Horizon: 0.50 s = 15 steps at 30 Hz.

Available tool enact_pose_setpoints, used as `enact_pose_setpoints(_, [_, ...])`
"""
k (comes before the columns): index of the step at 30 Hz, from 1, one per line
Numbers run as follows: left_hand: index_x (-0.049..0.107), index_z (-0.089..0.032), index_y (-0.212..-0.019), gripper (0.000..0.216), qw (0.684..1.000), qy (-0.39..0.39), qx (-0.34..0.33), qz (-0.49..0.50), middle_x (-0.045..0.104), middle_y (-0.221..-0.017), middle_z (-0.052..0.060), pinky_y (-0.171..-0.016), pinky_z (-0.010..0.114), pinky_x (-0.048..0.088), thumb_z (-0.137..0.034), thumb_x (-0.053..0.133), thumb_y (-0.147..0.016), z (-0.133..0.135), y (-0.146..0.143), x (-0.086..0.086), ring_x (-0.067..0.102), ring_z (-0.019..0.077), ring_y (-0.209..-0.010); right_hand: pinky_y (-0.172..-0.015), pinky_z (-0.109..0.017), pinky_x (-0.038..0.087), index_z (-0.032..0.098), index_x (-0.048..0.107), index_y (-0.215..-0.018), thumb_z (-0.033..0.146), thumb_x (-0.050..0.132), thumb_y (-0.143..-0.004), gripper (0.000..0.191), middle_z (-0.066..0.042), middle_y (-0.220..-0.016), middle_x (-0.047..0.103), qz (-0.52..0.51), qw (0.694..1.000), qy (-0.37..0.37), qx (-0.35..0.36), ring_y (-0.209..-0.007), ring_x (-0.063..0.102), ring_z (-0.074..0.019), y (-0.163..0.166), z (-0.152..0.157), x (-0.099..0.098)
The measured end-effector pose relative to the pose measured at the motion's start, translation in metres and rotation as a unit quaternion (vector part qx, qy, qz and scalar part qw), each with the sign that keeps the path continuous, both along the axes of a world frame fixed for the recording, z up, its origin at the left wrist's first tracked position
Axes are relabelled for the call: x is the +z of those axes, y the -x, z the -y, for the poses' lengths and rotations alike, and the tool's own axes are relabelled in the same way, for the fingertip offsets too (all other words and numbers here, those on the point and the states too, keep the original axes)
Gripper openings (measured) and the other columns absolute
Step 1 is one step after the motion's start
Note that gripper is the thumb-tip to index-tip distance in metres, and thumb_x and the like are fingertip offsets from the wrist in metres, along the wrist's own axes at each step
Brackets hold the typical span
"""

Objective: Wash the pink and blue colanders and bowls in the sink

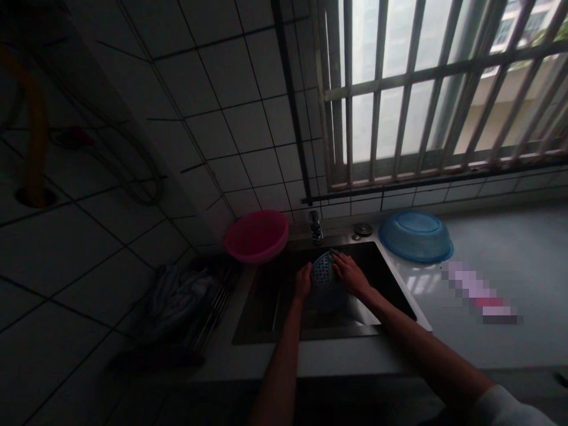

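Over the steel sink [255,338], a blue colander [320,271] with a pattern of holes is held tilted up on its side. My left hand [303,280] is closed on its left rim. On the right, my right hand [350,272] presses a green scrubbing pad [332,265] against the colander, fingers bent over it. Most of the pad is hidden under those fingers. Just behind the colander stands a chrome faucet [315,228]. The lower part of the colander is dark and hard to make out.
A pink basin [257,236] leans at the sink's back left. An upturned blue basin [416,235] lies on the white counter [510,248], near a pixelated pinkish item [479,293]. A drain cover [363,229] sits behind the sink. Crumpled cloth [180,296] lies left, beside a metal rack [213,313].
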<state>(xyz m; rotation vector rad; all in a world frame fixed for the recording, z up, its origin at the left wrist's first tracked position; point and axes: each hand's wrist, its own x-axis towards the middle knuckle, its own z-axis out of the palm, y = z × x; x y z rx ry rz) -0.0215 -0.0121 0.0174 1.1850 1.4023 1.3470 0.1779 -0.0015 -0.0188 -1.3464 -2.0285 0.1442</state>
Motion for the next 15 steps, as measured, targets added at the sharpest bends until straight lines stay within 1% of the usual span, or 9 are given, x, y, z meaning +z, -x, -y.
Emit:
enact_pose_setpoints(2, [0.069,-0.019,-0.067,0.054,1.000,-0.011,-0.004,0.004,0.069,-0.072,0.004,-0.081,0.035,0.050,-0.072,0.069,-0.075,-0.001,-0.002,-0.001,0.063,0.0243,-0.087,-0.124,-0.057,0.035,0.019,0.057,-0.150,0.026,0.045,-0.106,0.046,-0.017,-0.154,0.055,0.019,0.999,-0.040,0.032,-0.149,0.045,-0.0309,0.013,0.009,-0.001])
enact_pose_setpoints(4, [0.072,-0.018,-0.071,0.052,1.000,-0.015,-0.002,0.014,0.073,-0.078,0.006,-0.085,0.036,0.051,-0.070,0.069,-0.076,-0.001,-0.002,0.000,0.064,0.0250,-0.092,-0.125,-0.055,0.036,0.021,0.059,-0.148,0.024,0.049,-0.104,0.046,-0.015,-0.159,0.050,0.030,0.994,-0.070,0.077,-0.153,0.039,-0.0305,0.028,0.019,-0.001])
enact_pose_setpoints(7, [0.072,-0.018,-0.072,0.054,1.000,-0.011,0.005,0.024,0.072,-0.078,0.006,-0.084,0.035,0.050,-0.071,0.067,-0.078,0.001,0.001,0.003,0.063,0.0242,-0.089,-0.125,-0.052,0.037,0.025,0.059,-0.148,0.024,0.049,-0.103,0.046,-0.010,-0.163,0.046,0.030,0.988,-0.072,0.132,-0.155,0.036,-0.0284,0.032,0.022,-0.001])
enact_pose_setpoints(9, [0.069,-0.018,-0.066,0.059,1.000,0.003,0.005,0.013,0.067,-0.070,0.005,-0.078,0.034,0.047,-0.076,0.064,-0.078,0.002,0.003,0.004,0.061,0.0225,-0.081,-0.124,-0.050,0.039,0.026,0.058,-0.149,0.028,0.047,-0.105,0.046,-0.009,-0.162,0.047,0.007,0.992,-0.044,0.119,-0.152,0.042,-0.0270,0.020,0.015,0.000])
enact_pose_setpoints(12, [0.062,-0.019,-0.060,0.066,1.000,0.016,0.000,-0.010,0.057,-0.060,0.001,-0.070,0.033,0.042,-0.083,0.061,-0.075,0.004,0.004,0.006,0.054,0.0197,-0.070,-0.118,-0.046,0.047,0.024,0.055,-0.152,0.034,0.039,-0.108,0.048,-0.010,-0.156,0.055,-0.048,0.998,0.022,0.038,-0.141,0.055,-0.0254,-0.002,0.002,0.000])
enact_pose_setpoints(14, [0.061,-0.020,-0.059,0.067,1.000,0.017,-0.010,-0.015,0.054,-0.058,0.000,-0.068,0.032,0.041,-0.086,0.061,-0.072,0.004,0.002,0.005,0.051,0.0185,-0.067,-0.117,-0.046,0.048,0.019,0.055,-0.153,0.031,0.037,-0.108,0.049,-0.013,-0.152,0.058,-0.053,0.998,0.033,0.007,-0.139,0.057,-0.0261,-0.005,0.000,-0.001])
enact_pose_setpoints(15, [0.061,-0.020,-0.059,0.068,1.000,0.014,-0.016,-0.014,0.054,-0.058,0.000,-0.068,0.032,0.041,-0.087,0.061,-0.071,0.003,0.000,0.005,0.051,0.0182,-0.066,-0.119,-0.048,0.046,0.018,0.055,-0.152,0.028,0.038,-0.107,0.049,-0.015,-0.152,0.057,-0.044,0.999,0.020,0.008,-0.140,0.055,-0.0270,-0.002,0.001,-0.002])
